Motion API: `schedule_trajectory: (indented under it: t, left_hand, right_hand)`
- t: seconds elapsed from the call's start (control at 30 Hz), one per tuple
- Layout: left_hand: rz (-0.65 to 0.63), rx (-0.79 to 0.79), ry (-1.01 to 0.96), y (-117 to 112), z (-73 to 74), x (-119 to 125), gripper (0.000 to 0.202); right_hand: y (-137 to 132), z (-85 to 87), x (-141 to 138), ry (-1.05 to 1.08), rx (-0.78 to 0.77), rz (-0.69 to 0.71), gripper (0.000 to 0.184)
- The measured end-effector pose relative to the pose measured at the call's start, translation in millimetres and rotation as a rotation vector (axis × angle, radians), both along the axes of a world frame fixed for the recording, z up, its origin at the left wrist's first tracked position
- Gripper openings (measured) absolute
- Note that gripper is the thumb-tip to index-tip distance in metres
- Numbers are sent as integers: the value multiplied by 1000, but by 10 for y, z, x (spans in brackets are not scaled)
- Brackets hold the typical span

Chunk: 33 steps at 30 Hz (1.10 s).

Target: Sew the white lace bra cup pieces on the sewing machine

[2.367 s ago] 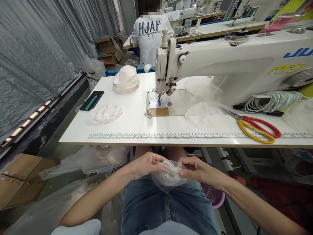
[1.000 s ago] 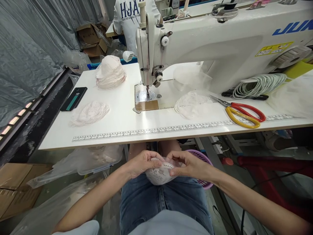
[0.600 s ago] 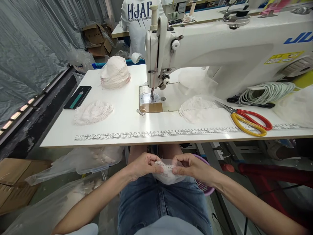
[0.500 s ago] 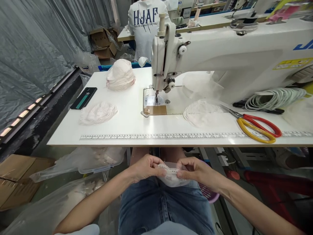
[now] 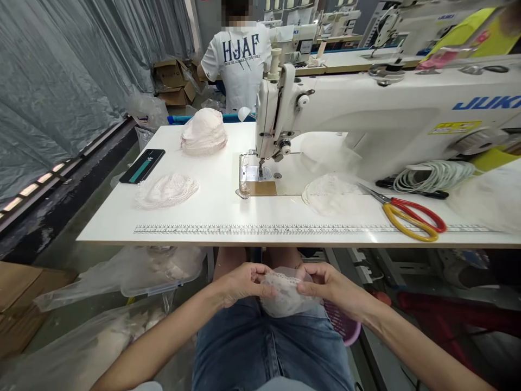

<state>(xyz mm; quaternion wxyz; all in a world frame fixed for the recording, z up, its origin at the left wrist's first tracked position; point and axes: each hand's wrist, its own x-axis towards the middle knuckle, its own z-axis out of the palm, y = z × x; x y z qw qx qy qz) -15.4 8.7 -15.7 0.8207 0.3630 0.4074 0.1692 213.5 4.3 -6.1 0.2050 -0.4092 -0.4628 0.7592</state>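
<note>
A small white lace cup piece (image 5: 285, 293) with a sheer lining rests over my lap in blue jeans, below the table's front edge. My left hand (image 5: 240, 282) pinches its left rim with closed fingers. My right hand (image 5: 328, 285) pinches its right rim the same way. On the white table (image 5: 228, 209) above lie a single lace piece (image 5: 166, 190) at the left, a stack of pale cups (image 5: 203, 133) behind it, and another lace piece (image 5: 329, 193) right of the needle. The white sewing machine (image 5: 366, 114) stands on the table's right half.
Red and yellow scissors (image 5: 411, 214) and a coil of white cord (image 5: 431, 175) lie at the right. A dark phone (image 5: 142, 165) sits at the table's left edge. Plastic bags (image 5: 122, 274) and a purple basket (image 5: 345, 323) are under the table. A person in a white shirt (image 5: 240, 60) stands behind.
Both hands keep hold of the lace piece over my lap and shift it slightly between their fingers. The view has tilted up and down; nothing on the table has moved.
</note>
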Motion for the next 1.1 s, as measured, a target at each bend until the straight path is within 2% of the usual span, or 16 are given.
schedule_trajectory:
  t: [0.17,0.33,0.57,0.63,0.77,0.83,0.97,1.1]
  left_hand:
    - [107,-31,-63,4,-7,133,44]
    - [83,1,-14,-4,30,211,38]
    - [111,132,36,4,143,266,29]
    - [88,166,51,-4,163,264,29]
    - [41,219,96,-42,159,252,29]
    - [33,208,75,-59,134,248,30]
    - [56,208,40,-96,119,247,33]
    - [68,228,62,-121,234,249,34]
  right_hand:
    - [-29,39,-10,-69,46,-39,30]
    - [-54,64,-6,-70,50,-46,31]
    - [-36,173,-1,-60,102,-22,29]
    - [-48,198,6,-58,155,2,28]
    - [-104,239,2,-117,405,16,28]
    - [-122,249,1,-121,466,16,30]
    - [-146,248,26,-73,413,17,34]
    - [-183,261,71,-39,361,42,39]
